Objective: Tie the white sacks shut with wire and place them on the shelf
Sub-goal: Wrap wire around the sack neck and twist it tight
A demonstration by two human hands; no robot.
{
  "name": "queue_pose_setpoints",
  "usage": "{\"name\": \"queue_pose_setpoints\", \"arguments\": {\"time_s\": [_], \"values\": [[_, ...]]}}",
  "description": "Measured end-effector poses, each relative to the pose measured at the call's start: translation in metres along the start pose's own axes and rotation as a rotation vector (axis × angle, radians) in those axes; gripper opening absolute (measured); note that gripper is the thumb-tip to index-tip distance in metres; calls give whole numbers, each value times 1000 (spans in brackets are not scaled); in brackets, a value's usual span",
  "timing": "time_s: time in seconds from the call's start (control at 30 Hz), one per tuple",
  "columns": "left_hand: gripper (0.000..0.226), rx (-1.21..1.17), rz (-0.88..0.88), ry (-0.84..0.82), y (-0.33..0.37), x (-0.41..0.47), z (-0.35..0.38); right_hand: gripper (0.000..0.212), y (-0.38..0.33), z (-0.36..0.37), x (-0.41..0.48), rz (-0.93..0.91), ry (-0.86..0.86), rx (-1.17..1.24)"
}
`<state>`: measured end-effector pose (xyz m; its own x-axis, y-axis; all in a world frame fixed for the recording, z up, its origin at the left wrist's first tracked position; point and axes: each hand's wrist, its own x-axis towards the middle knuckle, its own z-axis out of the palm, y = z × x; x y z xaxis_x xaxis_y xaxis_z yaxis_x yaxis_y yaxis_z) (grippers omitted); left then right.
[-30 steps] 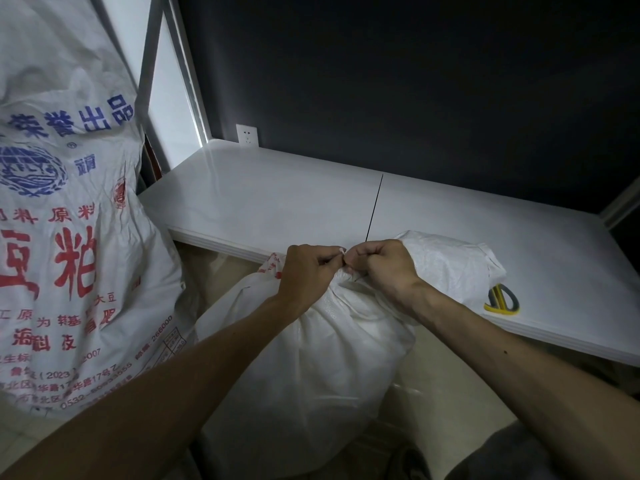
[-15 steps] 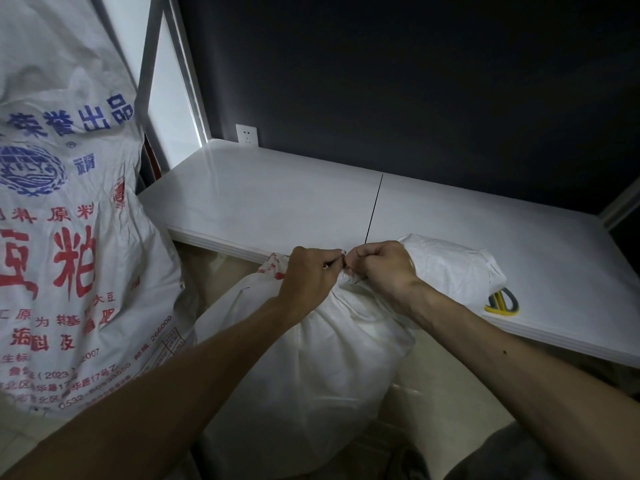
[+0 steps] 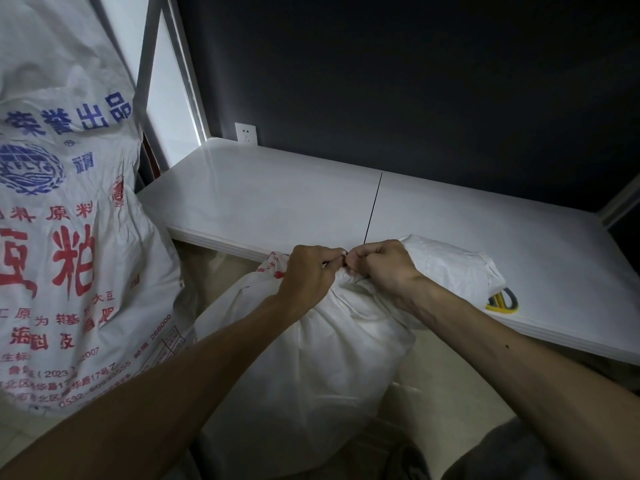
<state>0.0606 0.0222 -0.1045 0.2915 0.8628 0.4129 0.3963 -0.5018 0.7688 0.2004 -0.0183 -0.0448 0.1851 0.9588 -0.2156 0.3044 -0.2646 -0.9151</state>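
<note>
White sack (image 3: 311,358) gripped at its gathered neck, in front of the shelf (image 3: 277,202)
Left hand (image 3: 311,271) and right hand (image 3: 384,268) meet fingertip to fingertip, fingers curled and pinching the sack's neck; its loose top lies over the shelf's front edge. A thin dark wire (image 3: 355,280) shows under the right hand, its ends hidden. A printed sack (image 3: 69,237) stands to the left; a yellow-grey tool (image 3: 504,301) lies on the shelf
</note>
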Motion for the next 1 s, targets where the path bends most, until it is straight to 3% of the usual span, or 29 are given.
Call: {"name": "queue_pose_setpoints", "arguments": {"time_s": [0.17,0.4,0.53,1.0], "values": [[15,-3,-14,-30,0,0,0,21,0,1,-2,-3,-7,17],[13,-136,-168,-2,5,2,0,25,0,0,-3,-24,-4,84],[12,-131,-164,13,8,2,0,15,1,1,-1,-12,10,83],[13,-90,-119,-13,4,2,2,16,3,1,1,7,1,73]]}}
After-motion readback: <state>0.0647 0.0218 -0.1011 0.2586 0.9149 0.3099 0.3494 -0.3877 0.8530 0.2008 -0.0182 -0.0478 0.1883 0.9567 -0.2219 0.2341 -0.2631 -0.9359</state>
